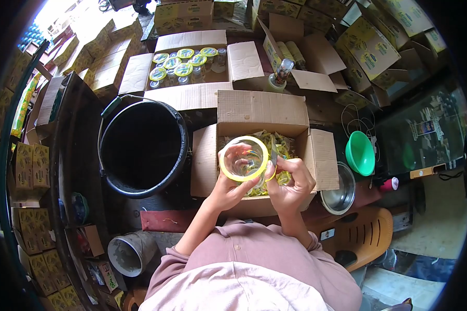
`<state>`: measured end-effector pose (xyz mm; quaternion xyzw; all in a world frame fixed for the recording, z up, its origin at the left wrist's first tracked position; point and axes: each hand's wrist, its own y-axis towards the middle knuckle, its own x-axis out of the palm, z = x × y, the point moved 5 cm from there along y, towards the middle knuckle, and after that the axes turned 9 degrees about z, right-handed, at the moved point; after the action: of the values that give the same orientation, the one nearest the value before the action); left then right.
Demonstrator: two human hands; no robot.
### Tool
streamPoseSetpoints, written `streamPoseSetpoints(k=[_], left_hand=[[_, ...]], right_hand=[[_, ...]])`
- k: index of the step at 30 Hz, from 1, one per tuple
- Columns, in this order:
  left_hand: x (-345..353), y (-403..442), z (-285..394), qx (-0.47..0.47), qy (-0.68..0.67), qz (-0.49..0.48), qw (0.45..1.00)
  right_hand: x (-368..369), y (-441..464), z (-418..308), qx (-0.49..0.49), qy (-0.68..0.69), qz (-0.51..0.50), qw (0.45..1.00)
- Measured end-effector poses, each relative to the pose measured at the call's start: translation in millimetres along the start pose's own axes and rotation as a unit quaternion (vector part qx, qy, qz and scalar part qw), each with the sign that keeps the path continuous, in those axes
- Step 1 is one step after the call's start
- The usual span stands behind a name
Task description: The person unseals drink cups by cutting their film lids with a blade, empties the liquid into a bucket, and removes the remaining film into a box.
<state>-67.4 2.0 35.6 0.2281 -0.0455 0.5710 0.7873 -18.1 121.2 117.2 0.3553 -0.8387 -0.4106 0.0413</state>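
Observation:
My left hand is closed around a clear plastic jar with a yellow rim. The jar's round mouth faces up toward me, and some fingers show through its wall. At the jar's right side, my right hand pinches a small flat greyish piece, whose kind I cannot make out. A thin yellow strip shows near that thumb. Below both hands stands an open cardboard box holding many small yellow-green packets.
A black bucket stands left of the box. Behind is another carton of yellow-lidded jars. To the right are a green bowl, a metal bowl and an orange plastic chair. Stacked cartons surround the place.

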Motion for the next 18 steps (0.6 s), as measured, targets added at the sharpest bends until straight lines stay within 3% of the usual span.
streamPoseSetpoints(k=[8,13,18], left_hand=[[1.9,1.8,-1.9,-0.113,-0.118,-0.011,0.987],[3.0,2.2,-1.0,-0.100,-0.098,-0.016,0.990],[4.8,2.2,4.8,-0.076,-0.069,-0.020,0.994]], right_hand=[[-1.3,0.1,2.5,0.002,-0.021,-0.002,1.000],[1.4,-1.9,0.3,0.002,-0.024,-0.012,1.000],[4.2,-7.9,-4.7,-0.075,-0.037,0.001,0.996]])
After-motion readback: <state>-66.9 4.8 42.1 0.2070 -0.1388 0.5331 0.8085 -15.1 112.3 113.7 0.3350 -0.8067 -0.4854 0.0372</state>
